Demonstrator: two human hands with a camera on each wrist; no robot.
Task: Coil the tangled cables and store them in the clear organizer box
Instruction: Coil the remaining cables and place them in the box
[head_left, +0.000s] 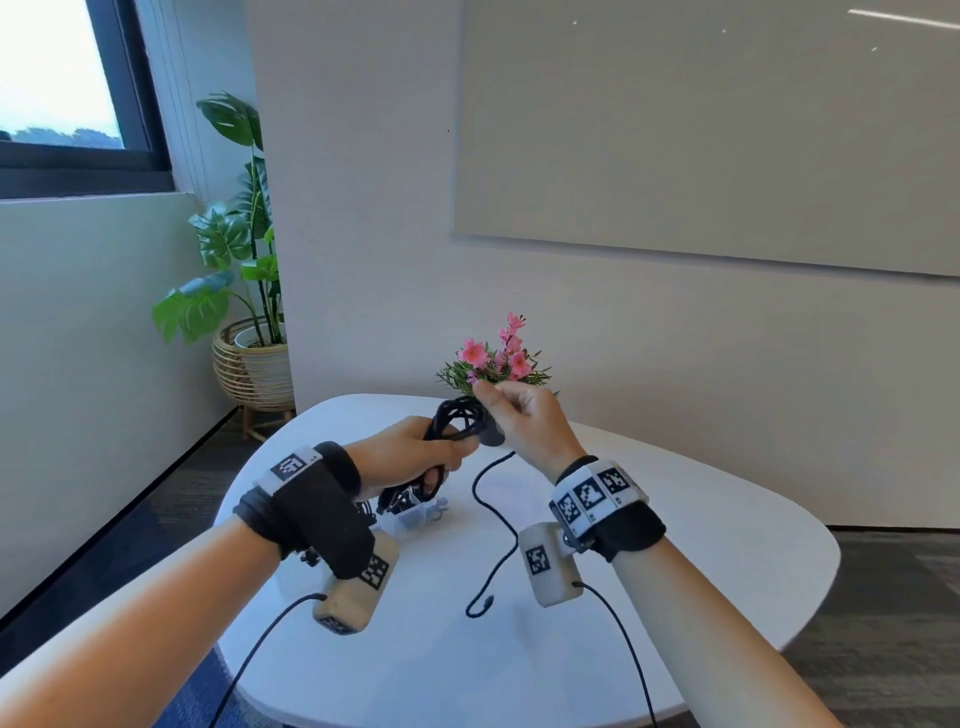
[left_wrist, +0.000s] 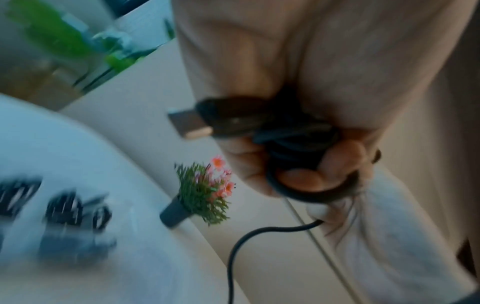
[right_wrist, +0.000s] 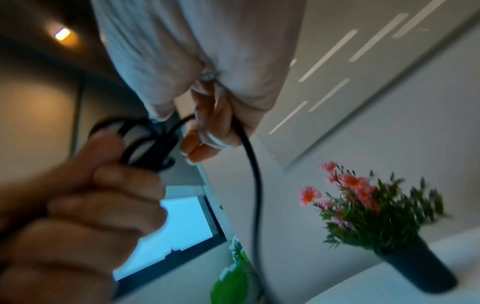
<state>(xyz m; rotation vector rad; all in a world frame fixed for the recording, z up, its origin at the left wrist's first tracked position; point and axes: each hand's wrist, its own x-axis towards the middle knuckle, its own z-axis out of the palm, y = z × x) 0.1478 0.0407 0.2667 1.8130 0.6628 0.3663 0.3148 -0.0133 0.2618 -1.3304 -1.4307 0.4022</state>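
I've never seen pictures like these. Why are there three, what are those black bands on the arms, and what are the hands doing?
No machine here, just a person. The big picture comes from a camera on their head. The other two come from cameras strapped to each wrist, on those black bands, so they look blurry and tilted.

The left hand grips a coil of black cable. The right hand pinches the cable's loose part, and its tail trails onto the white table.

On the table stand pink flowers and a clear box with more cables inside, partly hidden behind the left wrist.
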